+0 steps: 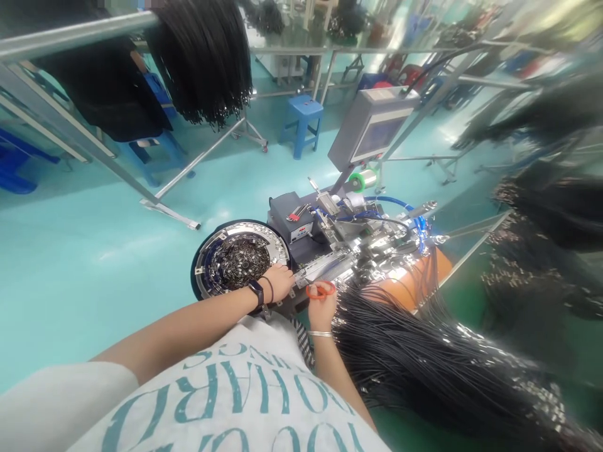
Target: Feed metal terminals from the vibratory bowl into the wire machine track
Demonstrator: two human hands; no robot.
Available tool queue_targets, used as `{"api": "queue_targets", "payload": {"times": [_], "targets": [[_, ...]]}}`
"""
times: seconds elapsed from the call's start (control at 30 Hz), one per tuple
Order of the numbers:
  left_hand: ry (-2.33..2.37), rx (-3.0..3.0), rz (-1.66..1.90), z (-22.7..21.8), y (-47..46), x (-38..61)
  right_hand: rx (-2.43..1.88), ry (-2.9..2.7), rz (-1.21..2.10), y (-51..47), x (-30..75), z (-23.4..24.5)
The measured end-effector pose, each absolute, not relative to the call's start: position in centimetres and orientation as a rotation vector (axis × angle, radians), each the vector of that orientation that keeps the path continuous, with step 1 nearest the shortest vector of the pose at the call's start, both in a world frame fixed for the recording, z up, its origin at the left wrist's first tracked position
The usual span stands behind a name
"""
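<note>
Orange plastic loops mark the 1 looped tool (320, 292) in the right hand (323, 307), whose fingers are clamped on it; its far end is too small to make out. That hand is just in front of the machine (330, 267), and its wrist wears a silver-coloured bracelet (320, 334).

The left hand (281, 282) lies at the near right edge of 1 round bowl (207, 251), beside the start of the machine's metal track; its fingers are bent, and I cannot tell whether they grip anything. On that wrist are 1 black watch (257, 293) and 1 thin dark band (268, 287). The 2 hands are near each other but apart.

Inside the bowl lies a heap of small metal parts (242, 257), too many to count. Behind it stands 1 grey box (291, 216) with a few red-and-metal tools (298, 214) on top. Farther back are 1 green-rimmed spool (365, 180) and 1 control panel (374, 129).

To the right of the right hand, black cables (424, 345) spread in an uncountable mass, near 1 orange panel (396, 289) on the machine.
</note>
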State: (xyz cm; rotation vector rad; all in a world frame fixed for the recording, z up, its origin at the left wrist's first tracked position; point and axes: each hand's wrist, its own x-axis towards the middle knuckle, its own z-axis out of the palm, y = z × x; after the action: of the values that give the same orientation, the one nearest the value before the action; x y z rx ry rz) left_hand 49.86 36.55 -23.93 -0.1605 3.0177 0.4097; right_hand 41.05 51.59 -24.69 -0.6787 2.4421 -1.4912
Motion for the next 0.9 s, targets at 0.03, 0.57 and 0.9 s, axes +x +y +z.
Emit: {"api": "queue_targets", "payload": {"times": [0.03,0.57,0.9], "targets": [[3.031,-0.155,0.395,-24.0,36.5,49.9,-0.594,2.411,-1.549,51.6,40.7,-25.0],[3.115,-0.103,0.223,-25.3,36.2,49.6,-0.173,2.097,-1.830,50.9,38.0,-27.9],[3.082,-0.101,0.224,-25.2,36.1,49.6,-0.207,2.131,-1.861,51.0,37.7,-26.7]]}}
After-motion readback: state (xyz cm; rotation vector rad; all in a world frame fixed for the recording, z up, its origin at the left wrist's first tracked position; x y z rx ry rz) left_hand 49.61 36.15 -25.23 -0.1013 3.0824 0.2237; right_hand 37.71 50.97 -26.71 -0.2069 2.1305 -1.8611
